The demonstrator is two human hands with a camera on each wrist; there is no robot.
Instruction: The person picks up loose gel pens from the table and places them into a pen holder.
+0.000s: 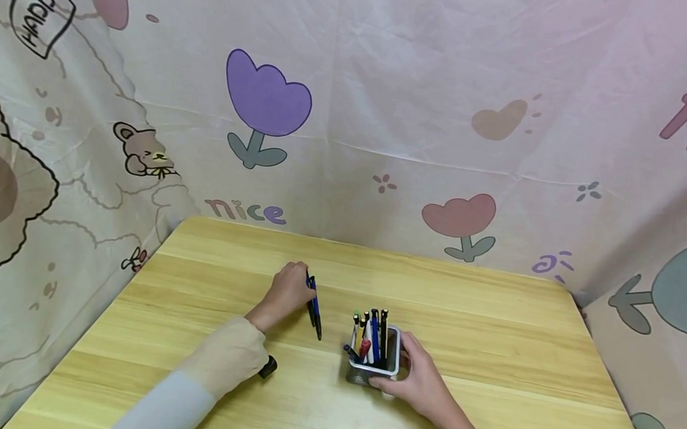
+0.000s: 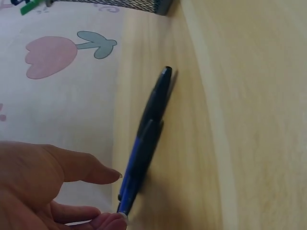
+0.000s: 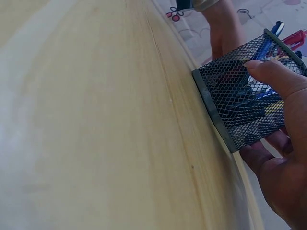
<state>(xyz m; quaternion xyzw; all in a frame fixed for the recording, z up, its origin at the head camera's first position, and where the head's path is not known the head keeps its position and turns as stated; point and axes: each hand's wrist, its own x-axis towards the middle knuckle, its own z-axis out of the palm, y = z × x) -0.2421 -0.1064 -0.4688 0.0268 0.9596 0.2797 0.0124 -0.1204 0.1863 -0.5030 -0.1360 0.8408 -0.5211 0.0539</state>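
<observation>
In the head view my left hand (image 1: 290, 290) holds two blue-and-black pens (image 1: 315, 309) by their far ends. Seen from the left wrist, the pens (image 2: 144, 139) lie side by side, slanted close over the wood, with the thumb and fingertips of the left hand (image 2: 57, 187) at their lower ends. My right hand (image 1: 422, 379) grips a square black mesh pen holder (image 1: 362, 377), thumb on one side and fingers on the other. Several pens (image 1: 375, 336) stand in the holder, with a red one (image 1: 365, 349) among them.
The light wooden table (image 1: 490, 338) is bordered by a printed cloth (image 1: 375, 110) at the back and sides. A small black object (image 1: 268, 367) shows beside the left sleeve (image 1: 213, 365). The pen holder stands to the right of the two pens.
</observation>
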